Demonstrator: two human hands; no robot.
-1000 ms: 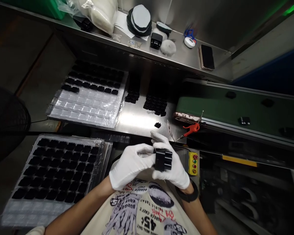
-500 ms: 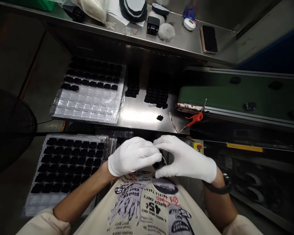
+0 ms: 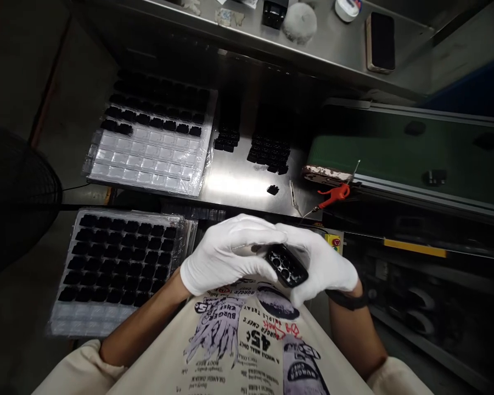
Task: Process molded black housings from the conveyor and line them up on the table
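Steel table (image 3: 241, 189) fills the middle of the view, with a green conveyor belt (image 3: 379, 151) along its right side and a steel shelf (image 3: 313, 60) above it, where a phone (image 3: 380, 42) lies. Two plastic trays sit to the left. The upper tray (image 3: 148, 159) holds black pieces in its far rows, and its near pockets show bare. The lower tray (image 3: 86, 315) is mostly filled with them. On the table stand two clusters of black pieces (image 3: 269, 151), with a single black piece (image 3: 273, 190) apart from them, just beside a pair of tweezers (image 3: 292, 197). A red-handled tool (image 3: 333, 196) rests by the belt's edge. White-gloved, the left hand (image 3: 226, 255) and right hand (image 3: 323, 263) curl closed together, both gripping a black moulded part (image 3: 286, 265), tilted with its round holes facing up, in front of the person's chest. A black wristband (image 3: 346, 299) circles the right wrist.
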